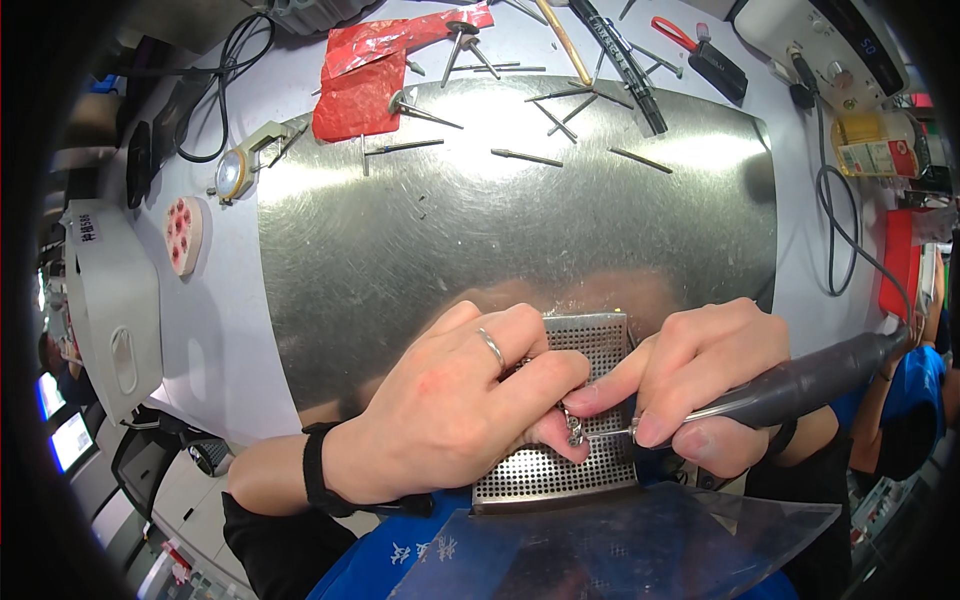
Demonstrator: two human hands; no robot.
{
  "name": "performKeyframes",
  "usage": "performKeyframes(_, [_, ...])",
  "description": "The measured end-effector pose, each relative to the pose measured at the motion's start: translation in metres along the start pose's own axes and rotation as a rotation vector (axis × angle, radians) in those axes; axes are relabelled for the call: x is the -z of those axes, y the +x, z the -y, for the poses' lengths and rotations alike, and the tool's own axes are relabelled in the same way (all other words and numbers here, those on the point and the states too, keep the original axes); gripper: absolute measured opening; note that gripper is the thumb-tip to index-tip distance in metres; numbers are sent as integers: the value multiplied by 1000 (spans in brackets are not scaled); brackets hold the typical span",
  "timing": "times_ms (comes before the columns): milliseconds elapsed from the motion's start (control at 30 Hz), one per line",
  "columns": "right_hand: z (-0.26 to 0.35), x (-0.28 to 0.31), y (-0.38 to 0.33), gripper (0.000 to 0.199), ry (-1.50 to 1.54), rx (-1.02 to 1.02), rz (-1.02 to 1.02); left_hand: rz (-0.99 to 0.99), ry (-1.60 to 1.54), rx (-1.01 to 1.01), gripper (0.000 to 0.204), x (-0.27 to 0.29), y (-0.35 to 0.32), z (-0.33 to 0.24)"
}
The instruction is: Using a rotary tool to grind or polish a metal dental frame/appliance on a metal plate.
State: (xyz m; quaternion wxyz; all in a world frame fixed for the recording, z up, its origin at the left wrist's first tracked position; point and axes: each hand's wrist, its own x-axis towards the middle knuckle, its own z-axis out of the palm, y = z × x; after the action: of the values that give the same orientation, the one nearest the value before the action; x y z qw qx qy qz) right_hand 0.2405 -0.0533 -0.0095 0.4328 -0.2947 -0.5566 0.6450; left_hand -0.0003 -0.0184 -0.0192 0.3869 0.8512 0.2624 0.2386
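My left hand (440, 410), with a ring on one finger, is closed and pinches a small silvery openwork metal piece (574, 428) between thumb and fingertips. In my right hand (710, 370) is a dark rotary handpiece (815, 385), gripped like a pen. Its thin metal bur (606, 434) points left and reaches the metal piece; whether it touches, I cannot tell. My right index finger rests against the piece too. Both hands are over a perforated metal grille (592, 345), which they partly cover.
A shiny metal sheet (450, 230) covers the bench. Loose burs (527, 157), a red packet (360, 100) and a black marker (625, 70) lie at its far side. Left are a dial caliper (235, 173) and dotted block (182, 235). A control unit (835, 60) stands far right. A clear shield (640, 540) is near me.
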Motion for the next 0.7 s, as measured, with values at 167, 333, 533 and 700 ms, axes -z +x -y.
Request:
performKeyframes(167, [5, 0, -4, 18, -69, 8, -15, -42, 17, 28, 37, -2, -1, -3])
performKeyframes(333, [5, -4, -3, 17, -72, 11, -45, 1, 40, -19, 46, 0, -1, 2])
performKeyframes(533, [2, -4, 1, 17, -60, -13, -48, 6, 53, 9, 40, 1, -1, 1])
performKeyframes(700, [4, -3, 2, 17, -45, -10, -31, 31, 55, 5, 40, 2, 1, 1])
